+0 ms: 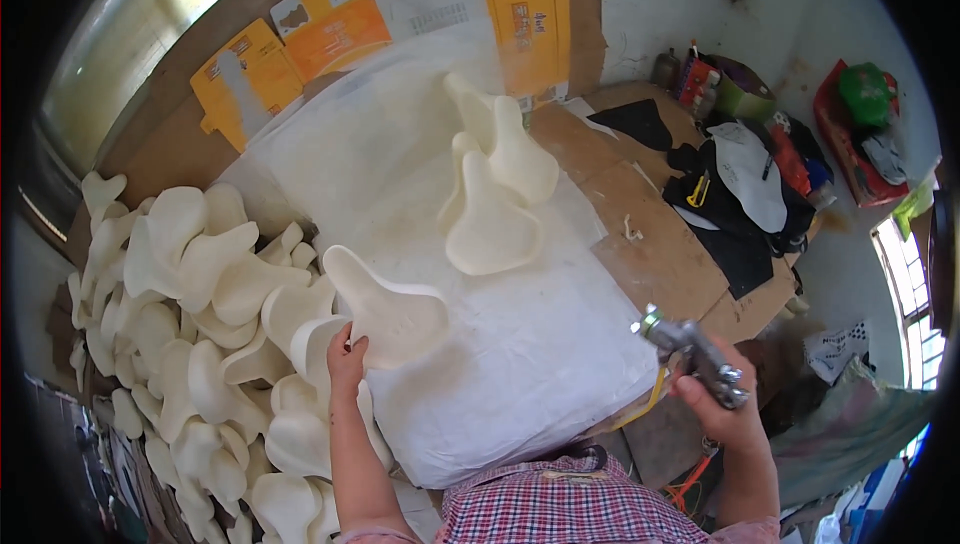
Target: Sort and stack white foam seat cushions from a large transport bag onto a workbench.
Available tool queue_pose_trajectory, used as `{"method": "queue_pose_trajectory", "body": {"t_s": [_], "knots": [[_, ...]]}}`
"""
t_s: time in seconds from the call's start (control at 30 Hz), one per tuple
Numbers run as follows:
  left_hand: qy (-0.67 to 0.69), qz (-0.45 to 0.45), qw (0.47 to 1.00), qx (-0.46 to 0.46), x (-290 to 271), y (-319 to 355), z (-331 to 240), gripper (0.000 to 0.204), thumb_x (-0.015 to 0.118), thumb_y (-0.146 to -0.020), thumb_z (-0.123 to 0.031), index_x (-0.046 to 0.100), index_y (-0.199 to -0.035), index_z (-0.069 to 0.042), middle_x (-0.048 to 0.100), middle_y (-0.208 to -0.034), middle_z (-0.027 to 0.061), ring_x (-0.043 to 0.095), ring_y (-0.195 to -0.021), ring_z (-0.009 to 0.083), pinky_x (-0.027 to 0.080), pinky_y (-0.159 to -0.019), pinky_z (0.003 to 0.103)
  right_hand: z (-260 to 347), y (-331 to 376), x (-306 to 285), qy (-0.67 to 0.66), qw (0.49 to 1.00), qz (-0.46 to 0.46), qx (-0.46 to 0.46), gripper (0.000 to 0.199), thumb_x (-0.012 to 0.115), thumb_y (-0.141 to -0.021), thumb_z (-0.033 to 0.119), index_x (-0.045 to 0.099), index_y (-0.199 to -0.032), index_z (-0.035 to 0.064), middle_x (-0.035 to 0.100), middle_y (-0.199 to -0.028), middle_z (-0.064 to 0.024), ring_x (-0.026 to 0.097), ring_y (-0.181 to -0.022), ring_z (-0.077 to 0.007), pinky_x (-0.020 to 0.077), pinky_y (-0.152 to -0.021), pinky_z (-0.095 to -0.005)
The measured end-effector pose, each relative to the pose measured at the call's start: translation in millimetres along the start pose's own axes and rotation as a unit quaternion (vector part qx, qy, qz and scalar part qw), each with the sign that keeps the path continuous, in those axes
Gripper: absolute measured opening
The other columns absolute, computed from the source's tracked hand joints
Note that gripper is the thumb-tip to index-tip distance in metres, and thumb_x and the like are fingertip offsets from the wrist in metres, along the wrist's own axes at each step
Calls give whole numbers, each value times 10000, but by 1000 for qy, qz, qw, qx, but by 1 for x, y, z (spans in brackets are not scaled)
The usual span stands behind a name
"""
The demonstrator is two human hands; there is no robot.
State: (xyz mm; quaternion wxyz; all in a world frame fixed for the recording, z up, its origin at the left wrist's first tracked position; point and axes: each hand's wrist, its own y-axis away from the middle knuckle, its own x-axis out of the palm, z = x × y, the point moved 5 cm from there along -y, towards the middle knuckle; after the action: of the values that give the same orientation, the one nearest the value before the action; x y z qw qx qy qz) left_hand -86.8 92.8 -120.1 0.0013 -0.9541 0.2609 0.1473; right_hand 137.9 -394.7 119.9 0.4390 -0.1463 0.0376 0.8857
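Left hand (347, 352) grasps a cream foam saddle (385, 312) by its wide end, held just above the white-covered desk (540, 364), beside the pile (190, 344). Right hand (715, 399) clenched on a spray gun (690, 349), nozzle toward the desk. Step in hand looks like positioning for spraying; next calls for laying the saddle flat, aiming. Three saddles (495, 184) lie farther back.

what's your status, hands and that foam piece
Left hand grips foam saddle at its wide end, over white sheet. Right hand holds spray gun, clear of the sheet. Three saddles lie ahead; nothing between.
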Motion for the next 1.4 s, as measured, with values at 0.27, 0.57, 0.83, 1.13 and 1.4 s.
{"method": "queue_pose_trajectory", "body": {"t_s": [0.27,0.57,0.83,1.13,1.4], "knots": [[56,160,984,60,139,-62,-47,475,672,-794,-166,550,-1233,-31,526,-1268,80,453,-1197,187,374,-947,289,-16,-6,-20,35,999,25,29,480,663,-773,100,502,-1210,-16,635,-843,-62,595,-760,-103,478,-706,-250],[-181,184,938,230,236,-59,-123,410,699,-732,-209,622,-1110,-70,571,-1132,183,524,-1098,308,422,-912,391,-49,-16,-25,-22,997,51,56,492,676,-776,106,499,-1218,-18,632,-882,-52,590,-813,-109,476,-736,-257],[318,-172,911,198,-83,-36,-232,476,396,-963,-300,292,-1400,-142,284,-1406,144,321,-1284,334,296,-1057,516,-39,-42,-7,-46,994,81,48,507,677,-780,88,476,-1233,-21,621,-918,-69,590,-825,-117,482,-741,-267],[142,115,981,-72,120,-163,-65,754,681,-749,-306,331,-1412,-234,326,-1453,-10,337,-1281,186,261,-987,450,17,-64,-11,-86,994,24,-60,547,669,-759,77,452,-1249,-36,599,-966,-109,586,-821,-152,483,-736,-293],[148,192,964,-111,256,-151,-46,707,498,-717,35,383,-1386,-161,513,-1252,50,520,-1080,182,416,-889,302,-18,-72,-2,66,991,107,46,461,694,-753,66,530,-1176,-18,633,-865,-85,601,-758,-123,479,-677,-256]]}}
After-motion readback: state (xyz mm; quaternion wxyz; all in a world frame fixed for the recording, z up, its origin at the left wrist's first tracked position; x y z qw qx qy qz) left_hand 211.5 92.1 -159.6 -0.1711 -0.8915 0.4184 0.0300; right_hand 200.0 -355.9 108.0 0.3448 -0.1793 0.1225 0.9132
